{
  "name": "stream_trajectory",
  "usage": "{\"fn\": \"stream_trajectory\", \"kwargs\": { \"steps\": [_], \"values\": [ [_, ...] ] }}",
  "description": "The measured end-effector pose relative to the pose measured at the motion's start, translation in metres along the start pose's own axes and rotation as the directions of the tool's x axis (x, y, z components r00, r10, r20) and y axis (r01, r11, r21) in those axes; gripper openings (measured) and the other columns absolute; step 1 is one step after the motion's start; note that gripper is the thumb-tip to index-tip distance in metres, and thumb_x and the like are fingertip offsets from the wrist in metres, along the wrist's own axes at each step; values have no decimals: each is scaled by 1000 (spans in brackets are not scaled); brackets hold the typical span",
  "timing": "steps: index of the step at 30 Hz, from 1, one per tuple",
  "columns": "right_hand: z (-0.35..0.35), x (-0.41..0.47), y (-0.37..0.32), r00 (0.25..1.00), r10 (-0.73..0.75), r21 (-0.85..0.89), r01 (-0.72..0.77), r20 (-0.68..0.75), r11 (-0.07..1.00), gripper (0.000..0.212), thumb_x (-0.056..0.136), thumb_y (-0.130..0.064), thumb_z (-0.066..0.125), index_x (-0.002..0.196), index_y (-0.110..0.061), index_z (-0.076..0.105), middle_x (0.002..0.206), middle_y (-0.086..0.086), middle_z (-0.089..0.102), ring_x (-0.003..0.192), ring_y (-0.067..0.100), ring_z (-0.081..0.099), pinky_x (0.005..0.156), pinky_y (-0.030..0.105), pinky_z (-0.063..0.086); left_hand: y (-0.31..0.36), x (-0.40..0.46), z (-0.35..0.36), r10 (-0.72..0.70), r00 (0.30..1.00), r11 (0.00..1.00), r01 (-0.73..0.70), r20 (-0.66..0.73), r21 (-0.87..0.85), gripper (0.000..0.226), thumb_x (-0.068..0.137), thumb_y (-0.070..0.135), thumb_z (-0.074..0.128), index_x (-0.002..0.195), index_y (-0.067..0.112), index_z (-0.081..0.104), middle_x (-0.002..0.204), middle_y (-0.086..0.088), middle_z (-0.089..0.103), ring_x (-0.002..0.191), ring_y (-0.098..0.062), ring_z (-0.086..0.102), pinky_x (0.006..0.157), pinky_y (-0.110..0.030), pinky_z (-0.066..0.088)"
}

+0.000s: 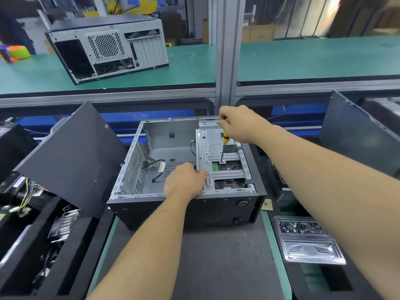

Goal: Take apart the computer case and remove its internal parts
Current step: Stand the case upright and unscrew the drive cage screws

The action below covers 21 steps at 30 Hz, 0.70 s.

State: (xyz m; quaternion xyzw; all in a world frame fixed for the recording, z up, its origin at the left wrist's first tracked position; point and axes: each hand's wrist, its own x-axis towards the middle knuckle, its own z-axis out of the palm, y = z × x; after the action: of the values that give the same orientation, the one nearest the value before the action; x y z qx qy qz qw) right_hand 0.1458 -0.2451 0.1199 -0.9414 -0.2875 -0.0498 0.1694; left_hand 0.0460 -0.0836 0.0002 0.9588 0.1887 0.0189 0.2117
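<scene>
Step in hand: undoing a screw on the drive cage (220, 156) inside the open computer case (184, 169) — judged from the tool standing on a screw head.
Right hand (238, 124): curled round the yellow handle of the screwdriver (224, 146), holding it near upright, tilted slightly toward the wrist.
Tip: below the right fingers, seated on a screw (222, 161) at the upper edge of a cut-out in the cage, just beside a green circuit board (215, 166) showing through.
Left hand (186, 180): fingers bent over the near left edge of the cage, gripping the rim and bracing it; thumb hidden, so exact wrap not clear.
Case: on the dark mat directly ahead, open side up, bay to the left of the left fingers mostly bare apart from loose black cables (154, 164).
Doing it well: keep downward pressure along the shaft — a slanted tip risks slipping out and scoring the board beside it.
Bracing: hold the cage firm under the left fingers so that it does not shift as the screw loosens.
Screw afterwards: clear parts tray (307, 241) lies well to the right of the right forearm, with dark screws in its far compartment.
Nearby: detached side panel (73, 156) leans to the left of the left hand, apart from the work.
</scene>
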Motion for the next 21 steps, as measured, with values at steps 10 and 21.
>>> {"fn": "stream_trajectory", "kwargs": {
  "steps": [10, 21],
  "values": [
    [-2, -2, 7, 998, 47, -8, -47, -51, 999, 19, 103, -33, 43, 92, -18, 47, 75, 0, 51, 63, 19, 50, 54, 30, 36, 0, 0, -1, 0, 1000, 1000, 0, 8, -4, 33, 92, 45, 45, 81, 17, 59, 79, -2, 64, 69, -21, 60, 56, -30, 40],
    [4, -2, 6, 998, 44, 13, -43, -41, 999, 16, 103, -30, 45, 91, -20, 46, 74, -2, 52, 62, 16, 50, 52, 27, 34, 0, -2, -2, -5, 1000, 1000, 5, 9, -13, 33, 92, 44, 45, 80, 17, 59, 80, -3, 64, 71, -24, 61, 58, -32, 43]
  ]
}}
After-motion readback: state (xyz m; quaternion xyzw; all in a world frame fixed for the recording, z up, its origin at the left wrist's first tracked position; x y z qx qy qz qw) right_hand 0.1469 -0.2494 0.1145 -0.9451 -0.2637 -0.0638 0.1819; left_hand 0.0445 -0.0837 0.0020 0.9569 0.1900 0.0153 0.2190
